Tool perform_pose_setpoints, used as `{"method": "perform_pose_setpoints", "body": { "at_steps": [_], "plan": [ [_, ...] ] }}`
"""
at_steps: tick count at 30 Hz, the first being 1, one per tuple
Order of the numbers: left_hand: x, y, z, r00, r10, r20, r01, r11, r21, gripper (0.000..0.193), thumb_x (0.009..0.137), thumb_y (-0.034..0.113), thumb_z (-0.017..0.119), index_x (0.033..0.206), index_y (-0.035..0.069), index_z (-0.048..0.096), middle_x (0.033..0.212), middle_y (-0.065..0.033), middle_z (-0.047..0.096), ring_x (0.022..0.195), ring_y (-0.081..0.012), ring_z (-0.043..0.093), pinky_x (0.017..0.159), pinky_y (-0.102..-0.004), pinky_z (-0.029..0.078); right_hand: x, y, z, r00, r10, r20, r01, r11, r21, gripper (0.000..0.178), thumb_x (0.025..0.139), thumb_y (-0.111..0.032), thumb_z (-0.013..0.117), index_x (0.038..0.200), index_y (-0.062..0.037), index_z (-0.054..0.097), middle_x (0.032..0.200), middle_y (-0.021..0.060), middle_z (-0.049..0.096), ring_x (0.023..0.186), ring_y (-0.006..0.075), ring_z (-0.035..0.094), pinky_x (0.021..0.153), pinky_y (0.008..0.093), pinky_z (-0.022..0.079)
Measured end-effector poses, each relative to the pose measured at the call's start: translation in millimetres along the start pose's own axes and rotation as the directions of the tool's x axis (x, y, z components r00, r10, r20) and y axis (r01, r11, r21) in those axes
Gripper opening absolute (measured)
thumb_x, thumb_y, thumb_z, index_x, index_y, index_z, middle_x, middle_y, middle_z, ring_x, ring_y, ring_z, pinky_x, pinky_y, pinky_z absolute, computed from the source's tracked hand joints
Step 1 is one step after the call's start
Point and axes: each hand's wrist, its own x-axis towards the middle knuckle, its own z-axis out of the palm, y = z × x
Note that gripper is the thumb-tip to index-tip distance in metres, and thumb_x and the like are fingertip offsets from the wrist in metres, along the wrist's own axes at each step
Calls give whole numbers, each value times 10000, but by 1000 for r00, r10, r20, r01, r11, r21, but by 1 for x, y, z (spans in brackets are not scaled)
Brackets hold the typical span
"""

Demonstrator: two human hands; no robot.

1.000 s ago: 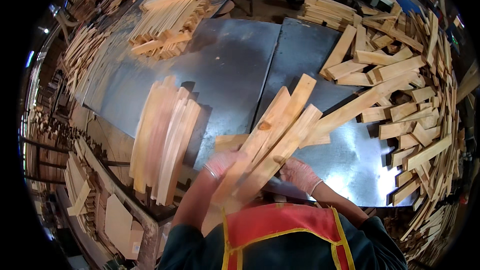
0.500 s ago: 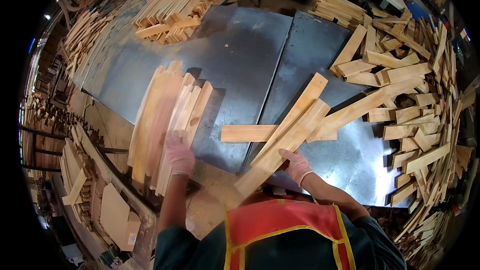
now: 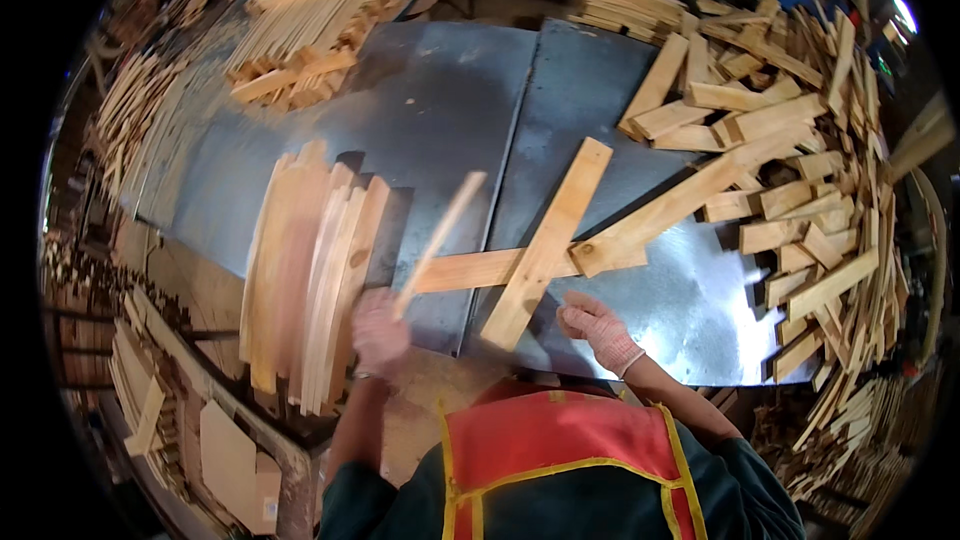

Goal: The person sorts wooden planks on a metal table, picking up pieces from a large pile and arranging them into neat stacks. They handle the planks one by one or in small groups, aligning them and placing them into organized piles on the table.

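My left hand [image 3: 382, 333], in a pale pinkish glove, grips the near end of a narrow wooden board [image 3: 442, 235], which is tilted and smeared by motion. Just left of it, a row of boards [image 3: 352, 250] stands side by side at the metal table's near edge. My right hand [image 3: 600, 330], also gloved, hovers over the table's near edge with loosely curled fingers and nothing visible in them. In front of it a single board [image 3: 552, 240] slants across a crosswise board [image 3: 468, 270]. A longer board [image 3: 690, 198] reaches from there to the heap on the right.
A jumbled heap of short boards [image 3: 790, 205] covers the right side of the metal table [image 3: 430, 90]. A neat stack of boards [image 3: 315, 20] sits at the far left. A wooden frame rail [image 3: 225, 375] stands beside the table at lower left.
One of two slanting boards has left my right hand and is now in my left hand, lifted toward the row. My right hand has let go. The whole view has shifted slightly.
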Motion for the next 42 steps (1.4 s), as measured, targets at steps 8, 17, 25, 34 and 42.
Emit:
{"method": "perform_pose_setpoints", "body": {
  "at_steps": [8, 17, 25, 34, 42],
  "plan": [
    [30, 16, 3, 982, -187, -18, 181, 916, 357, 853, 913, 382, 698, 1626, 81, 339, 1670, -187, 340, 1563, -370, 269, 1274, -489, 218, -26, 35, -43, 997, 42, -71, -37, 996, 80, 232, 970, -198, 707, 1153, -62, 660, 903, -13, 607, 786, 101, 545, 688, 262, 459],
    [101, 226, 63, 918, 297, 261, -313, 949, 22, 868, 753, 419, 808, 1457, 40, 469, 1331, -156, 587, 1310, -359, 513, 1128, -567, 367, -19, -15, -38, 996, -53, -75, 57, 998, 42, 532, 979, -242, 718, 1448, -43, 567, 1109, 50, 693, 965, 159, 631, 868, 325, 536],
    [72, 90, 57, 786, 577, 220, -550, 816, -175, 675, 830, 339, 786, 1417, 76, 581, 1272, -202, 641, 1203, -437, 591, 1068, -527, 477, -1, 64, -85, 994, -91, -65, 63, 937, -344, 492, 939, -334, 712, 1350, -74, 632, 1093, 78, 653, 977, 207, 596, 834, 363, 492],
    [-11, 139, 16, 811, 219, 543, 45, 901, -431, 639, 770, 336, 815, 1316, 66, 624, 1212, -187, 662, 1152, -436, 613, 980, -481, 509, -26, 9, 36, 985, 112, 135, -83, 975, -206, 914, 805, -464, 849, 1502, -3, 480, 1311, 147, 658, 1205, 271, 620, 1001, 399, 512],
    [-5, 154, 18, 943, -1, 332, 117, 938, -327, 272, 877, 303, 750, 909, 33, 768, 850, -160, 753, 864, -443, 703, 768, -457, 547, -8, 4, 75, 923, 156, 353, 130, 737, -663, 660, 897, -435, 668, 1375, 8, 564, 1314, 214, 660, 1222, 335, 627, 1031, 421, 474]
  ]
}}
